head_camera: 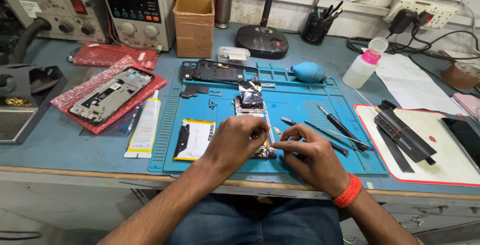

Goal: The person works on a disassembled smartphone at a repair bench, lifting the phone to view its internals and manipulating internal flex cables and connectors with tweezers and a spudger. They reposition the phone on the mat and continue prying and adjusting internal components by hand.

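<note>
Blue mat (pixel 310 112) carries the opened phone (pixel 252 110); left of my grip lies a battery (pixel 196 139). My left hand (pixel 235 140) presses the phone's lower end, my right hand (pixel 307 155) pinches a small part (unclear) beside it, screwdrivers (pixel 340 125) just right.

Opened phone (pixel 252 112), back cover off, lying lengthwise on the blue mat's middle

Blue workbench (pixel 60 147) (worn edge); blue mat (pixel 300 102); white pad (pixel 450 167).
</note>
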A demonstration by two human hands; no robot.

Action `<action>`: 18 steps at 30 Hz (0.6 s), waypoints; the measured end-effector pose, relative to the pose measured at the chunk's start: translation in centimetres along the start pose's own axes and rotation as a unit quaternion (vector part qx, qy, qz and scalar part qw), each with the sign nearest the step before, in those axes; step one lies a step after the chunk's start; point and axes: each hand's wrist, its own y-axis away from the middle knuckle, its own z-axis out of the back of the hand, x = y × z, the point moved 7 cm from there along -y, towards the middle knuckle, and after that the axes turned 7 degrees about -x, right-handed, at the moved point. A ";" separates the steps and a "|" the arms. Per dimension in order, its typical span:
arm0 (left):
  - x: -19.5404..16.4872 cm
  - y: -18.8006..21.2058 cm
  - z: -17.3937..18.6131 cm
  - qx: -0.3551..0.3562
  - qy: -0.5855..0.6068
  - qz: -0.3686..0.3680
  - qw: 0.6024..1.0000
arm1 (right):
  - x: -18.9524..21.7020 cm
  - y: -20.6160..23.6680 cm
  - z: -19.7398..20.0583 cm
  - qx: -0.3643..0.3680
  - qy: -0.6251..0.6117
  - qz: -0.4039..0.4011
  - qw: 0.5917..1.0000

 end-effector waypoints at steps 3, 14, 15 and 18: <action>-0.1 0.0 0.0 0.003 -0.006 0.002 1.000 | 0.0 -0.1 -0.1 0.003 0.003 -0.004 1.000; -0.2 0.2 -0.1 0.000 -0.003 -0.005 1.000 | 0.1 -0.2 -0.1 -0.022 0.034 -0.011 0.999; -0.2 0.2 0.0 -0.001 -0.002 -0.006 1.000 | 0.3 -0.2 -0.1 -0.026 0.030 -0.011 0.999; -0.4 0.2 0.5 -0.029 -0.005 -0.030 0.999 | 0.6 -0.3 0.2 -0.034 0.022 -0.013 0.999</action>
